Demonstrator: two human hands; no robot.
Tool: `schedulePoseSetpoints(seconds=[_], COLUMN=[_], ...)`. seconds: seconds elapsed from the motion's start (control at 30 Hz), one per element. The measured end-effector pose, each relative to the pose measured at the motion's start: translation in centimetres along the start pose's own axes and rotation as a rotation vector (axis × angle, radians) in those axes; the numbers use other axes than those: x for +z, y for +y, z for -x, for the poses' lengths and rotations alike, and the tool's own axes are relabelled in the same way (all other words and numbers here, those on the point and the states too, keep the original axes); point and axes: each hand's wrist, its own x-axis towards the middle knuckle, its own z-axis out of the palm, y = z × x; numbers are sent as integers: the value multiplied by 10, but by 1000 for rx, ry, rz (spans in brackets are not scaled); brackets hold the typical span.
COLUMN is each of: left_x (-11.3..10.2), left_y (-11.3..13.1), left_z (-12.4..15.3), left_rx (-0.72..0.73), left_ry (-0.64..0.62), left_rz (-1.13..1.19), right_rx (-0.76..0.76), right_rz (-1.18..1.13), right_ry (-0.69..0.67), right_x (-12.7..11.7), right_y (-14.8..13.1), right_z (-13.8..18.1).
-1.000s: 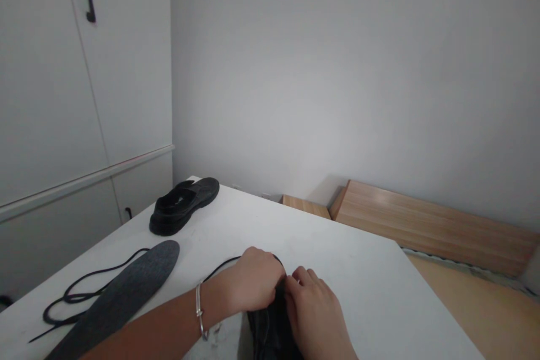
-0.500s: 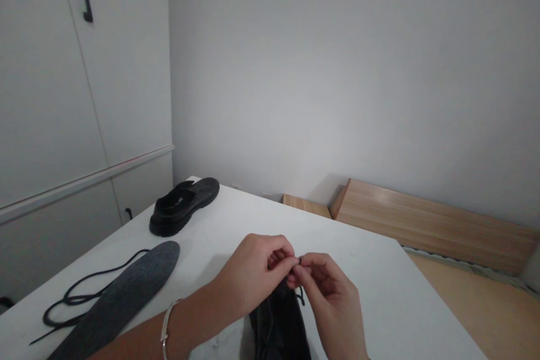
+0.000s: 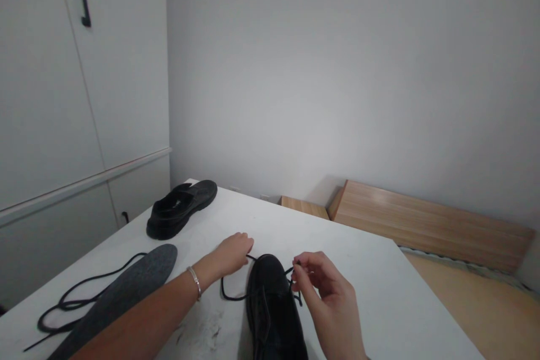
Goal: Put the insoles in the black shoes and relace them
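Note:
A black shoe point(image 3: 272, 304) rests on the table in front of me, its toe pointing away. My left hand point(image 3: 234, 253) is closed just left of the toe, gripping a black shoelace point(image 3: 232, 298) that loops down beside the shoe and runs toward its toe. On the shoe's right side, my right hand point(image 3: 323, 287) pinches another part of the lace between thumb and index finger. A short stretch of lace hangs below those fingertips. How the lace passes through the eyelets cannot be made out.
A second black shoe point(image 3: 181, 208) sits at the table's far left corner. Nearer lie a grey insole point(image 3: 126, 298) and a loose black lace point(image 3: 63, 305). Beyond the white table point(image 3: 379, 292) are a wooden headboard point(image 3: 422, 219) and a white cabinet point(image 3: 126, 95).
My hands were together above the shoe's toe; now they are apart. The left hand has moved left, drawing lace with it, while the right stays beside the shoe.

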Motion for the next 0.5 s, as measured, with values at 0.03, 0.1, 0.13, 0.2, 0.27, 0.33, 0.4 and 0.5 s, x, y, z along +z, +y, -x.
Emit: schedulePoseSetpoints(seconds=[0.03, 0.1, 0.13, 0.2, 0.27, 0.33, 0.4, 0.5], left_x=[4, 7, 7, 3, -6, -17, -32, -58], left_y=[-2, -4, -4, -2, 3, 10, 21, 42], left_z=[0, 1, 2, 1, -1, -3, -4, 1], left_rx=[12, 41, 54, 69, 75, 88, 114, 163], left_ry=[-3, 5, 17, 60, 123, 194, 266, 363], left_rz=[-7, 7, 28, 98, 206, 347, 502, 723], right_rx=[27, 69, 85, 121, 155, 175, 169, 103], right_rz=[-6, -15, -28, -82, -154, -188, -174, -113], right_ry=[-11, -18, -17, -15, -34, -81, -127, -131], right_x=[-1, -2, -2, -1, 0, 1, 2, 0], right_y=[1, 2, 3, 3, 1, -2, -4, -7], right_z=[0, 1, 0, 0, -1, -3, -4, -4])
